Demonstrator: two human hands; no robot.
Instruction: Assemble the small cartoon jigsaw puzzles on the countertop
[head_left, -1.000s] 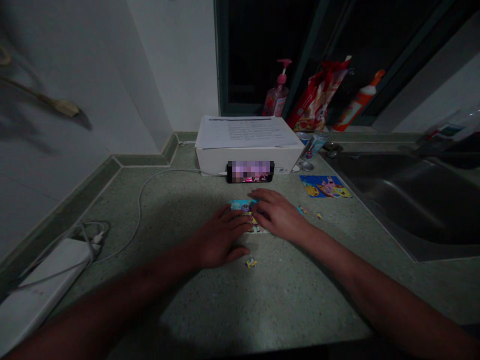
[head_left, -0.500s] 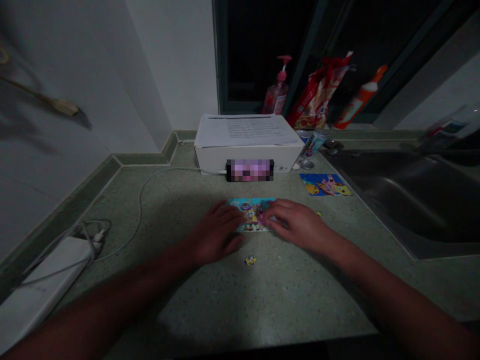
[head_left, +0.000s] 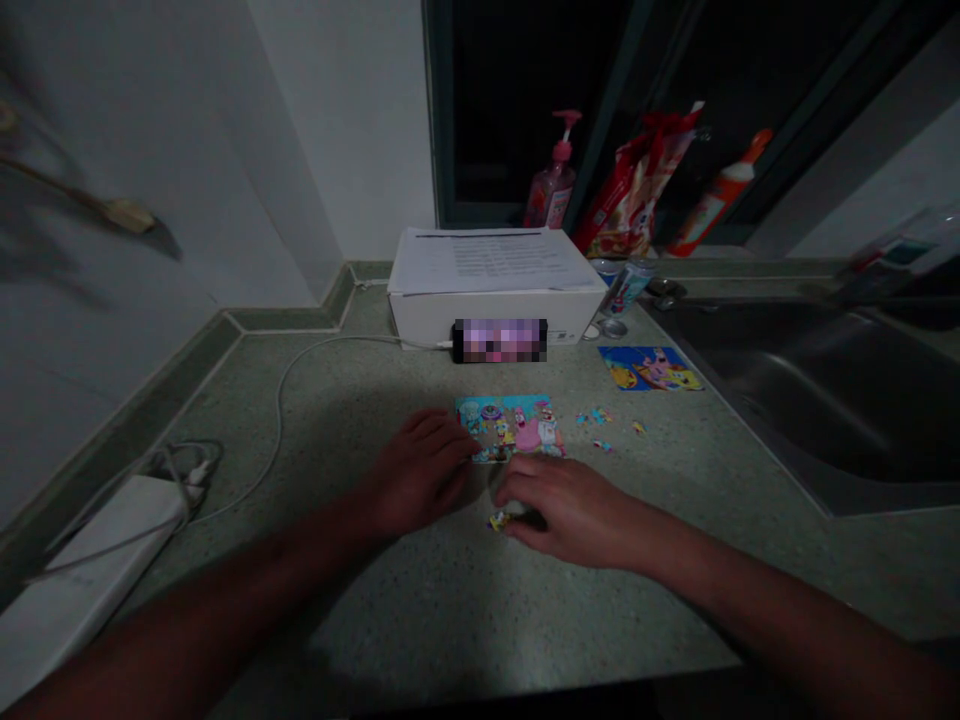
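The right hand (head_left: pixel 574 510) is curling over a small puzzle piece (head_left: pixel 499 521) at six o'clock from the cartoon jigsaw puzzle (head_left: pixel 510 428), but I cannot tell if it is gripping. The relaxed, open left hand (head_left: pixel 420 472) is lying at the puzzle's edge, and a bump could be pushing the joined pieces apart.
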